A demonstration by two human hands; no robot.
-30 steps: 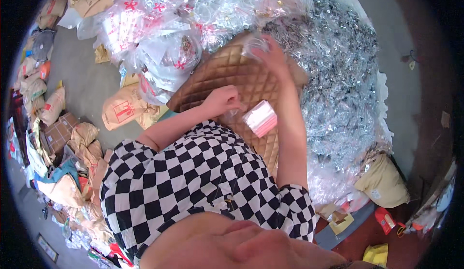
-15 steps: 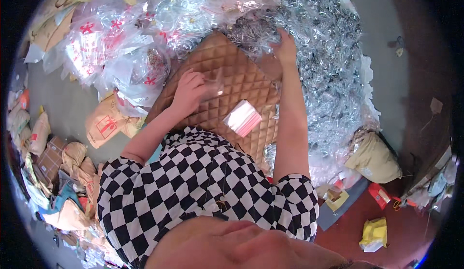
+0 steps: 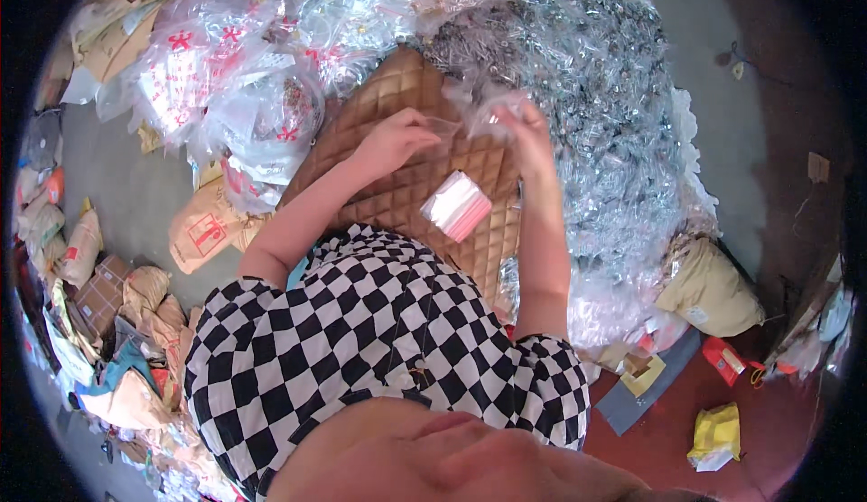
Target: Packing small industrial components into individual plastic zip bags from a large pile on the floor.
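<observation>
My left hand (image 3: 395,144) is closed, its fingertips pinching a small clear plastic bag (image 3: 442,129). Close by on the right, my right hand (image 3: 529,138) grips a clear plastic packet (image 3: 489,112); its contents are blurred. Both hands are above a brown quilted cover (image 3: 375,172), a short gap between them. On the cover, nearer to me, rests a stack of small flat bags with pink edges (image 3: 457,206). Right of my right hand spreads a large heap of small clear packets holding dark metallic pieces (image 3: 605,132).
Big clear bags with red print (image 3: 185,69) crowd the far left. Brown paper sacks (image 3: 203,231) lie on the floor to my left. A beige sack (image 3: 713,287) leans at the heap's near right, with a yellow bag (image 3: 716,436) on the red floor beyond.
My right hand has come back from the heap's edge toward me, now with a clear plastic packet. My left hand has moved right, bringing its small bag closer to that packet.
</observation>
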